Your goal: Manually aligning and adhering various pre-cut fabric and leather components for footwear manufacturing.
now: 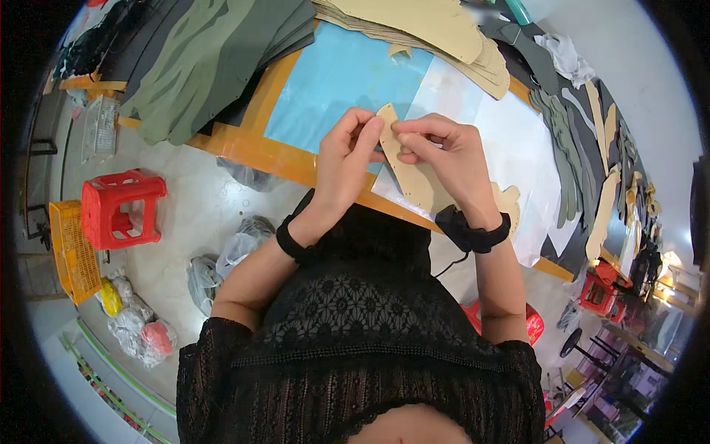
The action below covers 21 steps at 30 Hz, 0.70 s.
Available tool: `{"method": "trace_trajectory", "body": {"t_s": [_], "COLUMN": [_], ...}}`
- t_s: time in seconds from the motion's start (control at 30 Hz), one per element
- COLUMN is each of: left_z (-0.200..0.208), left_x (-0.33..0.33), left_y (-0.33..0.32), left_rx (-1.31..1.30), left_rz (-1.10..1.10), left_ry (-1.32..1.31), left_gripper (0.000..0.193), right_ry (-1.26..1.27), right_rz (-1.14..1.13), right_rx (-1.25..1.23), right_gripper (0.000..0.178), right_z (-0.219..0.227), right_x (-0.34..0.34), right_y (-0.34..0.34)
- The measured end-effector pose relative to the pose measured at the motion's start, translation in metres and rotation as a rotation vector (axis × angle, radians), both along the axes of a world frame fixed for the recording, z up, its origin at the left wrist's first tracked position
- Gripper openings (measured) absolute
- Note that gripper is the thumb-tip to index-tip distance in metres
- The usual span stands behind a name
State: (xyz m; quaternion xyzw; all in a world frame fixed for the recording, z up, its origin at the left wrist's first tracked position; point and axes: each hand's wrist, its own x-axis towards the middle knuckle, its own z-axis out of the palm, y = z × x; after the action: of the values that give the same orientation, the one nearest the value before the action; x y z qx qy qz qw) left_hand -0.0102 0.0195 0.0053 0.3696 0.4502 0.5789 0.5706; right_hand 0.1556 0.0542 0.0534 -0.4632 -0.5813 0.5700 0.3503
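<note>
A tan, curved cut-out piece [413, 181] of stiff material with small holes along its edge lies partly over the table's near edge. My left hand [346, 159] pinches its pointed upper end from the left. My right hand [444, 152] pinches the same end from the right, fingertips almost touching those of the left. Both wrists wear black bands. Under the piece lie a white sheet [510, 140] and a light blue sheet [340, 74] on the orange-edged table [255, 144].
A stack of tan cut-outs [444, 33] sits at the table's far side, dark green pieces [214, 59] at the far left, grey-green and tan strips [584, 155] to the right. On the floor stand a red stool [118, 211], a yellow crate [70, 251] and plastic bags [222, 263].
</note>
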Motion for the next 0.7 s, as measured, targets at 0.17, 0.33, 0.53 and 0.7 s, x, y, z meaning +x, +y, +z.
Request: {"method": "trace_trajectory", "body": {"t_s": [0.17, 0.33, 0.53, 0.7], "left_z": [0.001, -0.002, -0.003, -0.004], "left_x": [0.000, 0.000, 0.003, 0.003], "left_y": [0.001, -0.001, -0.001, -0.001], "left_rx": [0.011, 0.042, 0.053, 0.060], "left_rz": [0.003, 0.010, 0.015, 0.005], "left_ry": [0.031, 0.087, 0.025, 0.055], "left_gripper": [0.020, 0.018, 0.016, 0.016], "right_ry": [-0.008, 0.019, -0.043, 0.098], "right_rz": [0.008, 0.008, 0.004, -0.078], "right_rx": [-0.067, -0.020, -0.022, -0.160], "right_gripper": [0.015, 0.015, 0.016, 0.014], "right_z": [0.001, -0.004, -0.008, 0.003], "right_x": [0.000, 0.002, 0.007, 0.000], "right_y": [0.001, 0.000, 0.002, 0.000]}}
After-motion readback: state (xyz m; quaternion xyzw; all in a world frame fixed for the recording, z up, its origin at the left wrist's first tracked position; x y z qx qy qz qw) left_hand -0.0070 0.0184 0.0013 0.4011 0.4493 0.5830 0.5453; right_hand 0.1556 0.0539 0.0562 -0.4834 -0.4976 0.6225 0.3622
